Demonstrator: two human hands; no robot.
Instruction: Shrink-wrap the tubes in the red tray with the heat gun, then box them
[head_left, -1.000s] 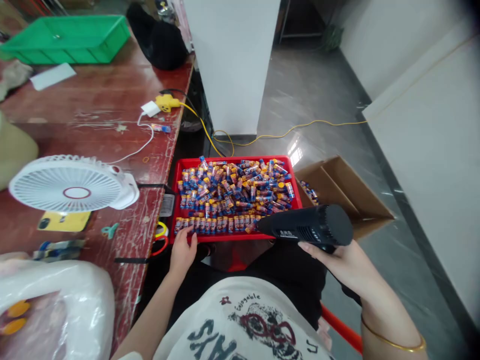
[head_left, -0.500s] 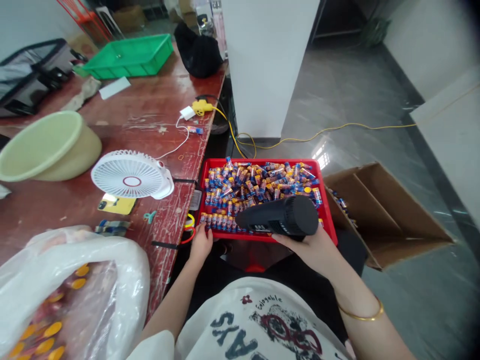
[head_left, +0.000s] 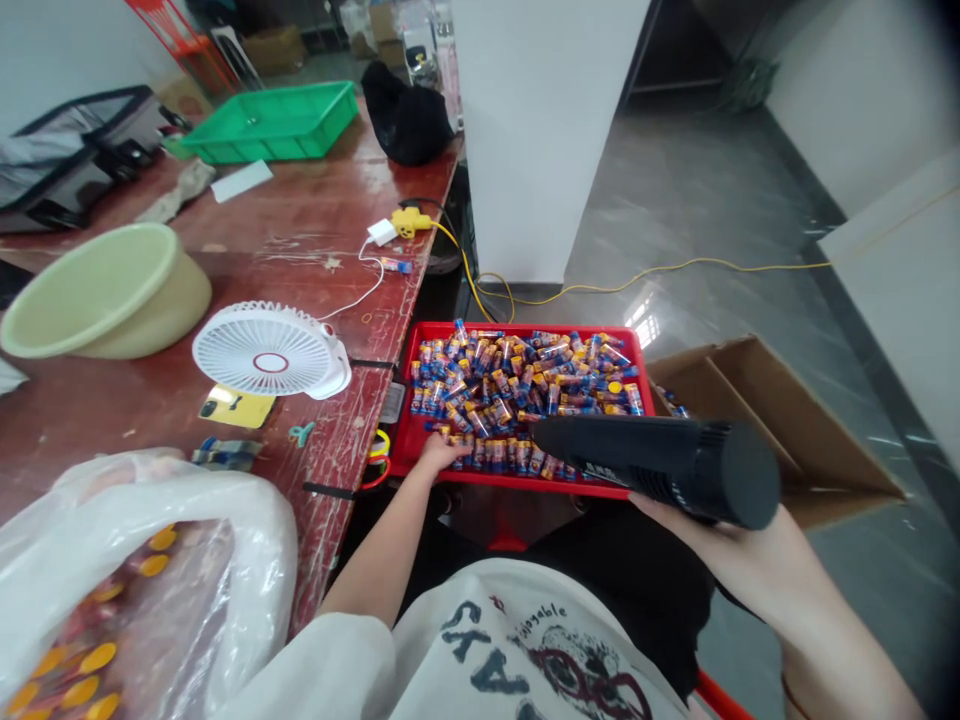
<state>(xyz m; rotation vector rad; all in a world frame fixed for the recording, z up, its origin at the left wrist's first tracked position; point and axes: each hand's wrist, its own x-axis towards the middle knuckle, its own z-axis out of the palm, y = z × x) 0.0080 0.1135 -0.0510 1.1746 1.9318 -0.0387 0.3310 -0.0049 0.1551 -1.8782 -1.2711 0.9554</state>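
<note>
Small see-through tubes [head_left: 480, 424] with blue wrappers and orange caps lie heaped in a red tray [head_left: 517, 485], with a row along its near side. At the left end of that row my left hand [head_left: 441, 453] reaches over the tray's edge. Its thumb and forefinger are apart and touch the tubes. My right hand [head_left: 720, 545] is closed around a black hair dryer [head_left: 660, 455], gripping it from below; its handle is hidden. The tapered nozzle points left over the tray's near right part and hides some tubes.
A cardboard box [head_left: 817, 440] with some tubes stands right of the tray. On the red table [head_left: 300, 240] at left are a white fan [head_left: 266, 350], a yellowish basin [head_left: 105, 300], a yellow phone [head_left: 236, 407] and a plastic bag [head_left: 255, 520]. A yellow cord [head_left: 660, 268] crosses the floor.
The hair dryer in my right hand has moved right, uncovering more of the near row. My left hand has shifted right and slightly up, farther over the tray, and the near tubes lie less evenly.
</note>
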